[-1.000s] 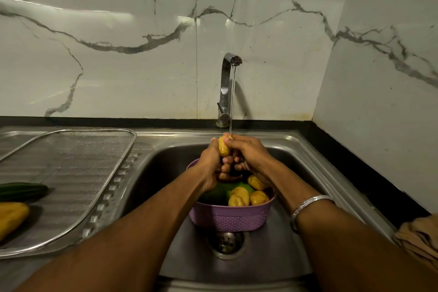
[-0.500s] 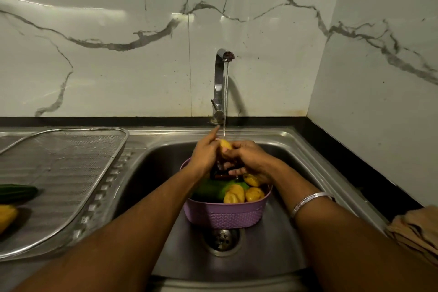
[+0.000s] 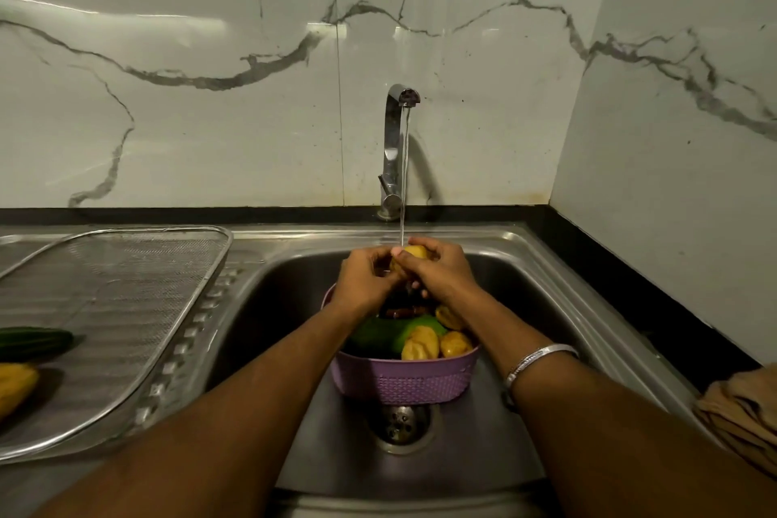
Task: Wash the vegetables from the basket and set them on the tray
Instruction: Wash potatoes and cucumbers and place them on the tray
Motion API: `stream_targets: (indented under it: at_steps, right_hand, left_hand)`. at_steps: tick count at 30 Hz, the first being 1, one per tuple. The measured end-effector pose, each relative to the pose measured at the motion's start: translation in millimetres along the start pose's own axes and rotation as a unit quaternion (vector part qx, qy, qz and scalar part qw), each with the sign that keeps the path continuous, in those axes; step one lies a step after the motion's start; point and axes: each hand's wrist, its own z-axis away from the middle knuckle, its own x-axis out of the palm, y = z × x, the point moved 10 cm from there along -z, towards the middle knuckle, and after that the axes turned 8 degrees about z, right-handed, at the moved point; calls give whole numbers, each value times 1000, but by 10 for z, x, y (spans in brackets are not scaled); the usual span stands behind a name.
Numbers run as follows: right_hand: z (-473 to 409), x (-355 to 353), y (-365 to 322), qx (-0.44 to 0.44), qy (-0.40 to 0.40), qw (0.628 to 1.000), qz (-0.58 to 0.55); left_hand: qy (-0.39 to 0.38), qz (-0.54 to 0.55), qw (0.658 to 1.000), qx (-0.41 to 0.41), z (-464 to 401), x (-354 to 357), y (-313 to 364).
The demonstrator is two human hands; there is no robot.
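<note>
A small yellow vegetable (image 3: 416,253) sits under the running stream from the tap (image 3: 397,147), gripped between my left hand (image 3: 365,281) and my right hand (image 3: 438,270) above the sink (image 3: 525,307). Directly below them stands a purple basket (image 3: 403,381) holding several yellow pieces (image 3: 421,344) and a green vegetable (image 3: 391,333). On the left drainboard lies a mesh tray (image 3: 126,307) with a dark green cucumber (image 3: 35,341) and a yellow vegetable (image 3: 14,389) on it.
The drain (image 3: 399,421) lies just in front of the basket. A brown cloth (image 3: 740,408) rests on the dark counter at the right edge. Marble walls close in behind and to the right.
Both hands keep turning and rubbing the yellow vegetable under the water; my left fingers, raised half a second ago, have closed round it again.
</note>
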Motion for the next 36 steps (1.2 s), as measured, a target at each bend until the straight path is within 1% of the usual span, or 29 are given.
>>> stream_targets:
  at_steps: [2,5,8,11,14,16,18,21,23,25,28,31,34,36]
  right_hand:
    - [4,-29,-96,-41,17,997,61]
    - [5,-41,-150,-40,-16,996,73]
    - [24,5,-147,-15,-71,997,36]
    - [41,-28,-108,20,-82,996,-6]
    - [77,-66,-96,55,-87,992,-77]
    - [89,-54,-68,76,-74,989,-104]
    - [111,-56,-14,105,-38,985,-128]
    - [114,-129,23,115,23,988,-96]
    - [103,-127,0,109,33,990,-78]
    - [80,-83,-11,110,24,991,-77]
    - [13,-65,16,119,5,986,-117]
    - [-3,-90,56,129,-7,982,-135]
    - [51,-76,69,140,-5,977,-160]
    - [68,-25,45,137,-13,974,-180]
  left_hand:
    - [1,7,1000,-4,-1,35,-12]
    - [-23,57,998,-18,7,65,-31]
    - [-41,85,995,-26,31,52,-43]
    - [-46,110,992,-40,7,24,-52]
    - [-33,135,989,-53,4,-19,-28]
    - [-36,134,990,-38,14,-14,16]
    - [-41,141,989,-21,27,11,68]
    - [-32,122,992,-1,34,53,118]
    - [-16,108,994,5,40,56,101]
    - [-1,103,995,1,32,22,47]
    - [6,145,989,-26,21,-21,-9]
    - [-5,191,980,-51,15,12,-27]
    - [-5,252,962,-105,30,60,-114]
    - [2,268,953,-137,37,83,-166]
